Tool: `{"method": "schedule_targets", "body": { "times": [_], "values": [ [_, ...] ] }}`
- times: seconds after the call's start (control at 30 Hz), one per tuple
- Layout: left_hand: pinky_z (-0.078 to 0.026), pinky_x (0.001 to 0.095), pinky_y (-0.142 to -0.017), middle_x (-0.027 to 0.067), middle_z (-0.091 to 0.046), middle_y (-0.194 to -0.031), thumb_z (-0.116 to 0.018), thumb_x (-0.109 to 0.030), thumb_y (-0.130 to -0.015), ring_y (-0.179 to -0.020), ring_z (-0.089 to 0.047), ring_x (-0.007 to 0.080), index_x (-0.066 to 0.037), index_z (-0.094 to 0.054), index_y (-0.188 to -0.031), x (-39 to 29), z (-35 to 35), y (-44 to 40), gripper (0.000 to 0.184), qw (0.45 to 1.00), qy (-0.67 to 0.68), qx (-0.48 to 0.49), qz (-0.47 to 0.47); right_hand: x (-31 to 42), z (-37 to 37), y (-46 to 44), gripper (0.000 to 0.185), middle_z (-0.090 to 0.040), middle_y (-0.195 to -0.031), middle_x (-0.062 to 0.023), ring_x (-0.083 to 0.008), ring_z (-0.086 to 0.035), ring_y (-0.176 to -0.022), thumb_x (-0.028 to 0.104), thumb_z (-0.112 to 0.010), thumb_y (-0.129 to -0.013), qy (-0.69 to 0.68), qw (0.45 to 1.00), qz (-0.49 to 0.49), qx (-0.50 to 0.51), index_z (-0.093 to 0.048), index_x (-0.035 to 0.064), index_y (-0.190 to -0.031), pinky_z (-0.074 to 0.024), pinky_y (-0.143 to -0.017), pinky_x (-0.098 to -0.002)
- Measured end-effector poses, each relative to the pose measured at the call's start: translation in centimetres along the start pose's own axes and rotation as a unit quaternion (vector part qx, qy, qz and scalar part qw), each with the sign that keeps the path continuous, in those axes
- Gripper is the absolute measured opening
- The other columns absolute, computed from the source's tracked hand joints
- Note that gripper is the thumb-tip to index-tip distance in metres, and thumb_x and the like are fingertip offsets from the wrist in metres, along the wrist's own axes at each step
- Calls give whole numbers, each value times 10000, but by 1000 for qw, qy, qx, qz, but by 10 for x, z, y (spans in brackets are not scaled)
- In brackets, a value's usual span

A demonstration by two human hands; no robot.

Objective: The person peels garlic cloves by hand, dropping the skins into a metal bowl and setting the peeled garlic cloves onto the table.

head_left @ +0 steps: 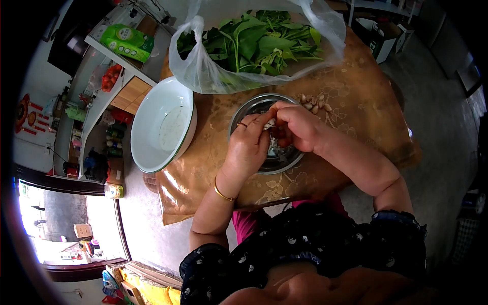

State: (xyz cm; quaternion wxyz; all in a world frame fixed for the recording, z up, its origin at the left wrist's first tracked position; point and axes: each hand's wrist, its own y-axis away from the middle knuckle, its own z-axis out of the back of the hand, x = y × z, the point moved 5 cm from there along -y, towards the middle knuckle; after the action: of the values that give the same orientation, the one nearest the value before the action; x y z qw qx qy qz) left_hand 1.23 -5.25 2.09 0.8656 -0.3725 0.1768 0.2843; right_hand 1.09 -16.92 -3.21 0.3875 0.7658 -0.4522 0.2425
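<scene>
Over a steel bowl point(296, 163), my left hand point(247, 142) and my right hand point(299, 127) meet with their fingertips pinched together. A small whitish piece, which looks like a garlic clove point(270, 123), shows between them. Both hands are closed around it, and the fingers hide much of it. Pale papery skins point(275, 147) lie inside the bowl beneath the fingers. Just beyond my right hand, several unpeeled garlic cloves point(315, 103) rest in a loose pile on the table.
A brown patterned cover lies over the table point(366, 112). At its far side sits an open plastic bag point(195, 66) of green leaves point(259, 43). To the left a white enamel basin point(152, 134) stands near the table's edge, beside a shelf unit point(119, 94).
</scene>
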Motion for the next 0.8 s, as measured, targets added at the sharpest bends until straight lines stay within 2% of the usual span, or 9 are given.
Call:
{"method": "schedule_targets", "body": {
  "times": [0.3, 0.43, 0.5, 0.6, 0.7, 0.8],
  "values": [
    [-480, 342, -761, 165, -617, -935, -539, 90, -724, -861, -591, 309, -14, -605, -1065, 3, 5, -2, 363, 997, 71, -11, 32, 2, -3, 3, 186, -457, -768, -28, -145, -424, -652, 69, -382, -783, 11, 1000, 0, 9, -484, 114, -933, -381, -545, -311],
    [-480, 311, -751, 145, -627, -933, -546, 88, -743, -840, -602, 251, -9, -599, -1084, 13, 5, 1, 359, 991, 109, -18, 70, 3, -5, 3, 207, -459, -816, -38, -152, -438, -668, 46, -383, -773, 8, 1000, 6, 25, -470, 98, -954, -397, -553, -316],
    [-482, 278, -729, 123, -632, -932, -547, 83, -773, -807, -606, 197, 7, -593, -1091, 22, 3, 4, 330, 979, 159, -16, 124, 6, -7, 4, 210, -459, -835, -44, -157, -445, -676, 29, -383, -767, 4, 999, 21, 27, -457, 90, -954, -398, -552, -313],
    [-477, 226, -691, 87, -629, -927, -533, 75, -822, -768, -585, 119, 31, -580, -1103, 32, -1, 8, 288, 919, 331, -34, 211, 9, -10, 7, 189, -459, -826, -64, -175, -442, -684, 30, -391, -782, -17, 998, 48, 42, -442, 74, -959, -383, -550, -316],
    [-475, 201, -669, 68, -617, -922, -512, 70, -850, -745, -568, 87, 45, -567, -1114, 32, -1, 5, 270, 909, 357, -39, 212, 11, -9, 5, 201, -463, -837, -67, -174, -452, -686, 12, -381, -767, -25, 995, 60, 77, -433, 71, -953, -373, -537, -304],
    [-477, 211, -673, 75, -619, -926, -506, 69, -850, -749, -572, 100, 47, -564, -1115, 34, -2, 5, 272, 900, 375, -46, 218, 12, -11, 5, 216, -470, -836, -64, -173, -458, -675, 6, -373, -751, -39, 992, 62, 102, -431, 73, -949, -364, -530, -295]
  ]
}}
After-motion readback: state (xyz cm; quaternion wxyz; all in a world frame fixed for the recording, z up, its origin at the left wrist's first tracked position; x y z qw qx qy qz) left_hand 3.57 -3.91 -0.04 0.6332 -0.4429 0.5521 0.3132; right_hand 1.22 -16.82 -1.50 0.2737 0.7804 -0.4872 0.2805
